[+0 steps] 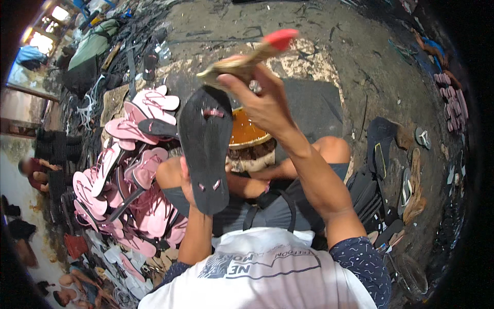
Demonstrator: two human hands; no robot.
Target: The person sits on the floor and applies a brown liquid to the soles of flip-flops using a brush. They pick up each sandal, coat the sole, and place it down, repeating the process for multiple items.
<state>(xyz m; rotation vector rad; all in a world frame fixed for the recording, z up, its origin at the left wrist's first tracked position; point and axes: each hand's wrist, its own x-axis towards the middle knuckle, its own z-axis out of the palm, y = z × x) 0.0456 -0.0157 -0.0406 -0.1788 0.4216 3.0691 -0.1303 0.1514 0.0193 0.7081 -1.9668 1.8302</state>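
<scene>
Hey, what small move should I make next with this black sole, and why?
Probably sweep the red-ended brush along the far end of the black sole: your left hand holds the sole, your right hand has the brush close to that end, and an open container of amber liquid stands nearby.

The right hand [265, 103] can pass freely to its right over the dark mat [315, 105], but leftward the black sole [206, 154] stands in the way, with the amber-filled tub [252, 144] partly behind it and heaped pink sandals [145, 175] crowding the far side.
</scene>
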